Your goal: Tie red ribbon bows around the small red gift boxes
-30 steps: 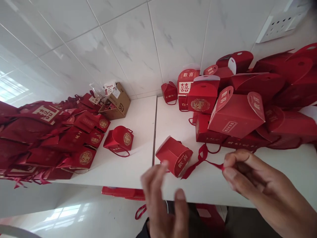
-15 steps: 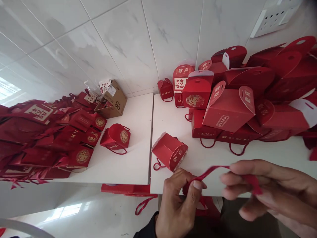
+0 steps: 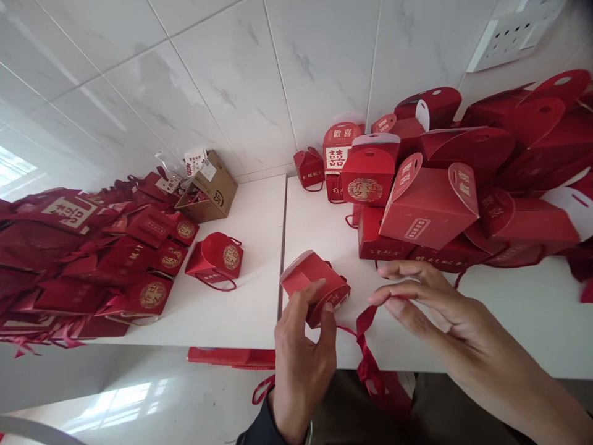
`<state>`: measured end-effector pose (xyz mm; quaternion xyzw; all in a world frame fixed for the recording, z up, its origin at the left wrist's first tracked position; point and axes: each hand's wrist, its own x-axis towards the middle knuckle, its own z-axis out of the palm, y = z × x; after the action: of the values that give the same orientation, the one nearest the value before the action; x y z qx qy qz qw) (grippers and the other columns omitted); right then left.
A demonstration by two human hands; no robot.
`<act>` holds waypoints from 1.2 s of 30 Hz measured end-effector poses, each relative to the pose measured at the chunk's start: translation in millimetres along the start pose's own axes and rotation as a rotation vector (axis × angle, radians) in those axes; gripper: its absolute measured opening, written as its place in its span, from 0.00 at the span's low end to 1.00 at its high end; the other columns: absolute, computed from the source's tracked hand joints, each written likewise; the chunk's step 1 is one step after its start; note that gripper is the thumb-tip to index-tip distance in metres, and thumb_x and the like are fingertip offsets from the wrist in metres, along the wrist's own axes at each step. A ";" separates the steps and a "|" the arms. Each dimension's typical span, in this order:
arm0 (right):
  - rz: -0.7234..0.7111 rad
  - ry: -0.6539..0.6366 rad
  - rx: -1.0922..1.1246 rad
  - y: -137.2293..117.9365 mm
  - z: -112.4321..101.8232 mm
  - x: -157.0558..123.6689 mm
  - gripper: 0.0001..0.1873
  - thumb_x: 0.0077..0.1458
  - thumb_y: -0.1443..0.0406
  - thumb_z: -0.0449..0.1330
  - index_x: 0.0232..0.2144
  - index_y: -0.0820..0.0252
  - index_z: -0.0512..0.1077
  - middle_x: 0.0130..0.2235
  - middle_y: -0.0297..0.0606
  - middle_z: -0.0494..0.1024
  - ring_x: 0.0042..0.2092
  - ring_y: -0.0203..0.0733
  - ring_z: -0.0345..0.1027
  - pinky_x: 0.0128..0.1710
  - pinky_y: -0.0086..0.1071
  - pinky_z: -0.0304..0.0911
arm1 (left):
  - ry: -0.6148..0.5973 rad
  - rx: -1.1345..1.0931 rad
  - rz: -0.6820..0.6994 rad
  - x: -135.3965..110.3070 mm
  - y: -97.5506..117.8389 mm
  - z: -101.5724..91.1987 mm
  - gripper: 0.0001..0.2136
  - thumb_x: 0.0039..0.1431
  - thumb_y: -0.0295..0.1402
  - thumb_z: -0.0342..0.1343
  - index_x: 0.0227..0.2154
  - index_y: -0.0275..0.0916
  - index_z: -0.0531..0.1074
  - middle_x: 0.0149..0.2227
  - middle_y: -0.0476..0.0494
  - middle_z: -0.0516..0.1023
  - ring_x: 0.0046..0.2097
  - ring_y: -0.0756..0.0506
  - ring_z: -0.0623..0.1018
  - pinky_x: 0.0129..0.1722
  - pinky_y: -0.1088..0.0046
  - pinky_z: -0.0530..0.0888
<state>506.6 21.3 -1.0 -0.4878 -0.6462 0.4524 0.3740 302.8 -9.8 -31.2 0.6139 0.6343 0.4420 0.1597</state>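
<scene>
A small red gift box (image 3: 311, 272) with rounded flaps and cord handles lies tilted near the table's front edge. My left hand (image 3: 303, 352) grips its near side, index finger over the top and thumb against the front flap. A red ribbon (image 3: 365, 355) hangs from my right hand (image 3: 433, 315), pinched between thumb and index finger to the right of the box. The lower end of this ribbon drops past the table edge. One thin strand stretches toward the box; where it ends is hidden.
Stacked red boxes (image 3: 430, 204) fill the right side of the white table (image 3: 259, 204). On the left are piled finished-looking red boxes (image 3: 115, 266), a cardboard carton (image 3: 217, 185) and a single box (image 3: 215, 259). A tiled wall (image 3: 231, 80) with a socket (image 3: 514, 34) stands behind.
My left hand has let go of the ribbon and moved left and up onto the gift box. My right hand has moved left and up, still with the ribbon, which now hangs down.
</scene>
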 end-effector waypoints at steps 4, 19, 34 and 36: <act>0.159 -0.304 0.074 -3.6 6.0 9.0 0.19 0.69 0.46 0.54 0.44 0.48 0.77 0.40 0.35 0.81 0.42 0.43 0.77 0.43 0.31 0.72 | -0.015 -0.134 -0.157 -8.3 10.6 8.6 0.12 0.67 0.33 0.57 0.52 0.48 0.73 0.42 0.48 0.83 0.38 0.49 0.82 0.39 0.74 0.79; 0.247 -0.475 -0.103 -0.3 5.0 26.5 0.21 0.70 0.50 0.50 0.33 0.55 0.72 0.30 0.31 0.70 0.31 0.39 0.61 0.30 0.32 0.53 | -0.368 -0.237 -0.359 6.1 20.6 -3.2 0.15 0.71 0.41 0.51 0.51 0.42 0.78 0.29 0.48 0.80 0.30 0.50 0.78 0.31 0.77 0.73; 0.285 -0.471 -0.319 -19.0 -0.5 34.0 0.17 0.66 0.57 0.53 0.25 0.56 0.65 0.24 0.27 0.60 0.27 0.35 0.50 0.26 0.32 0.44 | -0.412 -0.282 -0.391 9.1 22.2 -3.7 0.16 0.71 0.43 0.52 0.51 0.40 0.77 0.27 0.50 0.77 0.25 0.53 0.72 0.27 0.78 0.70; 0.292 -0.484 -0.311 -21.0 -0.8 35.1 0.17 0.66 0.57 0.53 0.25 0.56 0.65 0.25 0.27 0.59 0.27 0.35 0.50 0.26 0.32 0.44 | -0.408 -0.303 -0.384 9.0 21.2 -2.5 0.16 0.71 0.43 0.52 0.50 0.40 0.77 0.27 0.50 0.77 0.25 0.53 0.72 0.27 0.78 0.69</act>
<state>492.7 53.0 20.7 -0.5049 -0.7011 0.4997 0.0617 312.7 -5.5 -10.7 0.5279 0.6207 0.3609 0.4537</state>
